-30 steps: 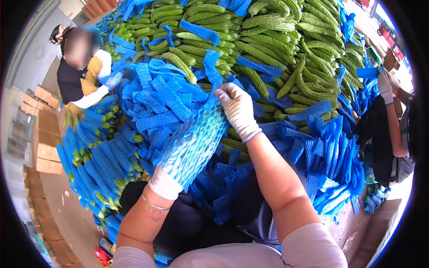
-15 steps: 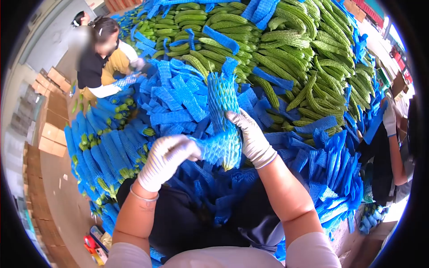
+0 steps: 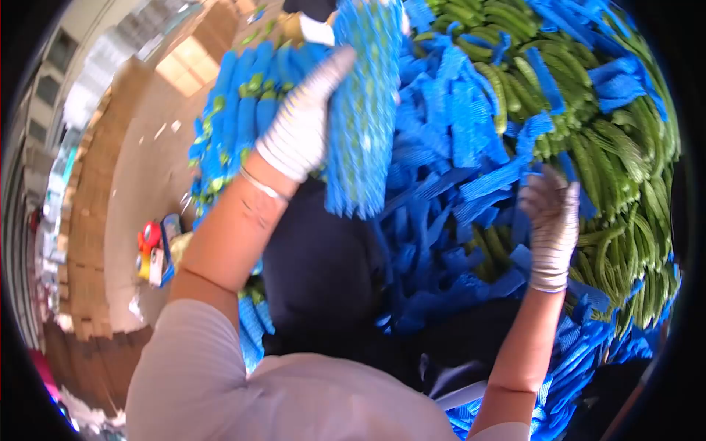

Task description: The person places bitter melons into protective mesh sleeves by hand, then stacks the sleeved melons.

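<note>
My left hand [image 3: 307,121], in a white striped glove, grips a bitter melon in a blue foam net sleeve [image 3: 362,110]. The sleeved melon stands nearly upright above my lap, its green showing through the mesh; motion blurs it a little. Over to the right, my gloved right hand [image 3: 550,224] is away from it, fingers apart, with nothing seen in its grasp. Beneath and beside that hand lie loose blue net sleeves [image 3: 489,195] and bare green bitter melons [image 3: 607,165].
Rows of sleeved bitter melons [image 3: 250,81] lie at the left, with a partly visible person beyond. Cardboard boxes [image 3: 187,62] stand on the floor [image 3: 151,173]. A red tape roll [image 3: 151,234] and a phone-like item [image 3: 157,266] are at lower left.
My view has turned left. The sleeved melon, formerly between both hands with the left pulling at its net, is now up and left in my left hand. The right hand has let go and moved right.
</note>
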Action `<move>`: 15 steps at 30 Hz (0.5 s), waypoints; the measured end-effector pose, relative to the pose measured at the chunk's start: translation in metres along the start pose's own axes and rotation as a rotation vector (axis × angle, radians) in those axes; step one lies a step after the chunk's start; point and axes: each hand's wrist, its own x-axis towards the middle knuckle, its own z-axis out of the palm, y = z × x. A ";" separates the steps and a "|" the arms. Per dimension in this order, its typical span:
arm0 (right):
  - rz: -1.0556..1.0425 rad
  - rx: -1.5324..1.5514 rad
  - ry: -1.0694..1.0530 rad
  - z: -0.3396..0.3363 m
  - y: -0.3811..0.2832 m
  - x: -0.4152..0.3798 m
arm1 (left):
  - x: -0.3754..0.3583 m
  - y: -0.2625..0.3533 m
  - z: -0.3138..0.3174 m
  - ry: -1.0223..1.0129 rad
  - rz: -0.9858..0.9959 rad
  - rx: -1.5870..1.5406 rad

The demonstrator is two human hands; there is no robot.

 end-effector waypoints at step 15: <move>0.127 -0.791 -0.133 -0.010 0.029 0.003 | -0.361 -0.039 -0.246 0.979 -0.357 0.210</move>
